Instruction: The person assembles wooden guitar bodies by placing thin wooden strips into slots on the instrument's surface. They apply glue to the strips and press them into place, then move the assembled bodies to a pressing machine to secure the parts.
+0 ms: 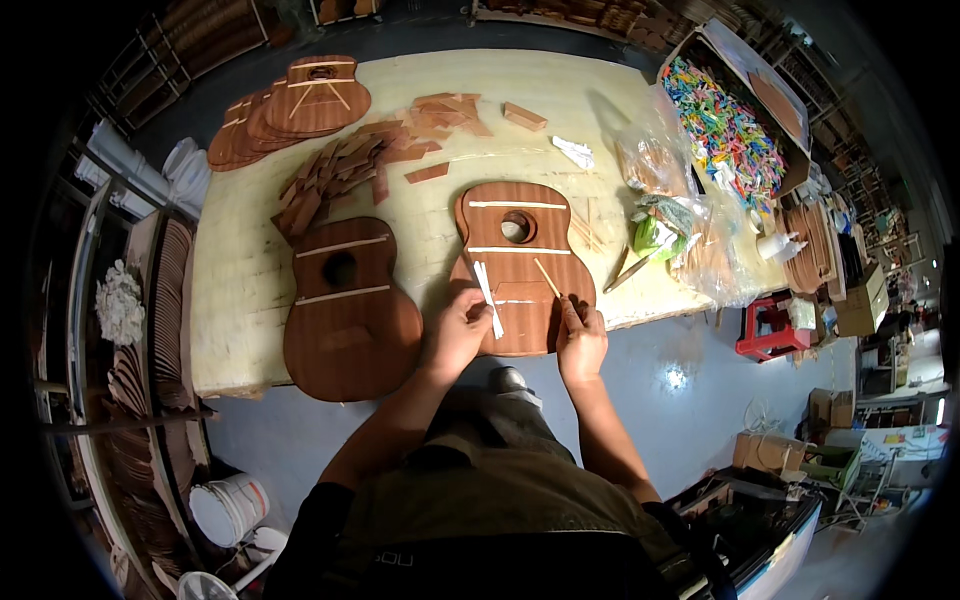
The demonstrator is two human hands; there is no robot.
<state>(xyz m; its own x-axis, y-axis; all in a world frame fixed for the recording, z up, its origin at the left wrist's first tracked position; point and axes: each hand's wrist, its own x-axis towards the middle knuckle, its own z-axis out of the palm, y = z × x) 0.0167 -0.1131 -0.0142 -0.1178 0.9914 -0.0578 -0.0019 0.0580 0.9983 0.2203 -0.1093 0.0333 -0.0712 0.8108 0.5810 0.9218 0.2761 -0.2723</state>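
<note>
A brown guitar-shaped wooden panel (519,215) lies on the table in front of me, with a round hole and two pale crosswise bars. Over its lower left part, my left hand (462,328) pinches narrow white strips (487,295) that stand slightly apart at the top; their material is unclear. My right hand (582,330) is closed around the lower end of a thin wooden stick (546,277), which slants up and left over the panel's lower right part. A second guitar-shaped panel (346,345), also with two bars and a hole, lies to the left of my left hand.
Small brown wood pieces (335,170) are heaped behind the second panel. Stacked panels (315,100) lie at the far left. To the right are thin sticks (585,230), a crumpled white tissue (573,152), plastic bags (715,250) and a box of colourful clips (725,135). A red stool (768,335) stands beyond the table's right edge.
</note>
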